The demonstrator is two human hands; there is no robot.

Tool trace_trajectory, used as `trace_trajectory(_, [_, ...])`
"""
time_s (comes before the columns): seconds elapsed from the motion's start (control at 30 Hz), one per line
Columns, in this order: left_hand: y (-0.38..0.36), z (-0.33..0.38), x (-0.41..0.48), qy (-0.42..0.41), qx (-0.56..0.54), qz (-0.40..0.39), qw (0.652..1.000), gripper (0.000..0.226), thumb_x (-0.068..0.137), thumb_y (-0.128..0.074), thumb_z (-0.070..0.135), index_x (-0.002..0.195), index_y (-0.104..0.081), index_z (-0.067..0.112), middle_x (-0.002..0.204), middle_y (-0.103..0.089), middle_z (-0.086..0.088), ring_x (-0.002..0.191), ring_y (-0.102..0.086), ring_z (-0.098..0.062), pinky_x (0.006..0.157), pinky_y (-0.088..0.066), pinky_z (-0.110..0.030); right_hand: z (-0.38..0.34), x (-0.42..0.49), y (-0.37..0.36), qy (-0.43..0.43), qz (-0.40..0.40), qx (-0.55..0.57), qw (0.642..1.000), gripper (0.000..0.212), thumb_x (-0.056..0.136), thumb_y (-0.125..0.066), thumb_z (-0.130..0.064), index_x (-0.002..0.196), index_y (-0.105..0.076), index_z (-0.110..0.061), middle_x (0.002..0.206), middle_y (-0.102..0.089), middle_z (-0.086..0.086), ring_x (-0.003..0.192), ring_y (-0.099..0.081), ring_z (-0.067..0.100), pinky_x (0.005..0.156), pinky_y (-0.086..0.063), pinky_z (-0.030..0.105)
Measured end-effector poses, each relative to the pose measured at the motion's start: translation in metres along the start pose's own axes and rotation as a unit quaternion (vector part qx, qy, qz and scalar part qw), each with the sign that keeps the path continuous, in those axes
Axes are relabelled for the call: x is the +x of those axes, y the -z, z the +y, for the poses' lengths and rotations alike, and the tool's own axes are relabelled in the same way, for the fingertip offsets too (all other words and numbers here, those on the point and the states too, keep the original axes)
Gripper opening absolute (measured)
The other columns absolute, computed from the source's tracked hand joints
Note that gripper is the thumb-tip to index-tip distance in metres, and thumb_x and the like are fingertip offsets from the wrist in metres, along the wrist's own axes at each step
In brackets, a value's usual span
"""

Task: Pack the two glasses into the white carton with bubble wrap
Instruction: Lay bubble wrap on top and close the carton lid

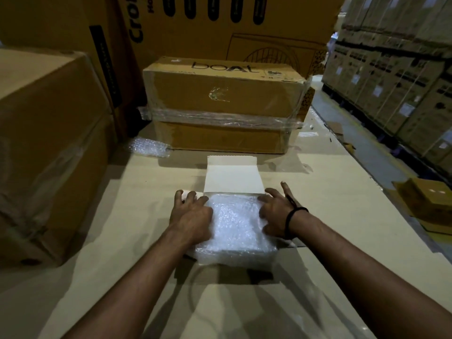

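Packing looks well along, as far as one view can tell: the white carton [233, 177] sits near the middle of the cardboard-covered surface [330, 187], and its mouth is filled to the brim with bubble wrap [234, 223], which bulges a little over the near edge. The two glasses are not visible; I judge they lie under that wrap, but this cannot be confirmed. The left hand [193, 211] lies flat with fingers spread on the wrap's left edge, fingertips reaching the carton's far left corner. The right hand [276, 214], with a black band [292, 217] on its wrist, presses the right edge the same way, fingers splayed and pinching nothing. What seems left is to tuck the overhanging wrap inside, then fold down the lid flap, which stands upright at the far side, and close it. Another piece of bubble wrap [149, 148] lies far left, just beside a taped brown box printed "boAt" [225, 101]. A big brown box [49, 143] stands to the left, a small brown box [425, 201] to the right, and stacked cartons [403, 81] line the far right. Nothing blocks the lid's path; only the wrap's bulge may resist closing.
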State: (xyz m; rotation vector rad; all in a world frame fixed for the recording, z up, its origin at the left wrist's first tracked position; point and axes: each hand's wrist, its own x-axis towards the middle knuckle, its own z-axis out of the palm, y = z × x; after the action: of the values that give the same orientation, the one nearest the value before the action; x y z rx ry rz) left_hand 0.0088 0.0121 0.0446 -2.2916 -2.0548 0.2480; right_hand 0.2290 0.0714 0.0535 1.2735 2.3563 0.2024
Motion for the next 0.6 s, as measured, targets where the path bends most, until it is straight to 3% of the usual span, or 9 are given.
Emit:
trace_trajectory(0.1, [0.001, -0.007, -0.004, 0.003, -0.048, 0.058, 0.997, 0.029, 0.082, -0.055, 0.043, 0.104, -0.070, 0.031, 0.154, -0.034, 0.006, 0.142, -0.021, -0.022, 0.111, -0.006, -0.051, -0.003, -0.001, -0.004, -0.019, 0.075, 0.047, 0.996, 0.038, 0.081, -0.063, -0.048, 0.113, -0.061, -0.028, 0.147, -0.039, 0.001, 0.139, -0.023, 0.024, 0.115, -0.004, 0.057])
trace_trajectory(0.2, [0.000, -0.014, -0.006, -0.022, -0.059, 0.006, 0.998, 0.027, 0.078, -0.055, 0.045, 0.094, -0.074, 0.034, 0.158, -0.027, 0.007, 0.144, -0.014, -0.024, 0.108, 0.001, -0.053, -0.003, -0.004, -0.007, -0.019, 0.112, 0.046, 0.992, 0.030, 0.082, -0.063, -0.045, 0.106, -0.065, -0.028, 0.143, -0.044, -0.001, 0.135, -0.029, 0.022, 0.115, -0.010, 0.052])
trace_trajectory(0.33, [-0.006, -0.005, -0.001, -0.011, -0.004, -0.065, 0.998, 0.033, 0.076, -0.059, 0.048, 0.104, -0.070, 0.032, 0.162, -0.014, 0.003, 0.146, -0.008, -0.029, 0.112, 0.004, -0.060, 0.007, -0.007, -0.007, -0.011, 0.069, 0.072, 0.995, 0.031, 0.091, -0.048, -0.052, 0.105, -0.069, -0.033, 0.152, -0.033, -0.007, 0.144, -0.015, 0.018, 0.115, 0.000, 0.054])
trace_trajectory(0.47, [-0.008, 0.004, 0.001, -0.006, 0.006, -0.060, 0.998, 0.043, 0.078, -0.060, 0.058, 0.109, -0.069, 0.031, 0.162, -0.017, 0.001, 0.146, -0.010, -0.030, 0.113, 0.002, -0.061, 0.010, -0.012, -0.003, 0.022, 0.037, 0.050, 0.998, 0.033, 0.085, -0.054, -0.058, 0.105, -0.068, -0.036, 0.155, -0.028, -0.007, 0.146, -0.011, 0.018, 0.115, 0.003, 0.056])
trace_trajectory(0.6, [-0.001, -0.008, -0.003, -0.003, -0.062, 0.002, 0.998, 0.028, 0.078, -0.063, 0.058, 0.093, -0.073, 0.036, 0.160, -0.022, 0.007, 0.146, -0.009, -0.024, 0.112, -0.001, -0.055, 0.000, -0.009, -0.004, 0.045, 0.003, 0.025, 0.999, 0.033, 0.089, -0.052, -0.052, 0.109, -0.067, -0.029, 0.154, -0.030, -0.005, 0.146, -0.011, 0.018, 0.114, 0.008, 0.056])
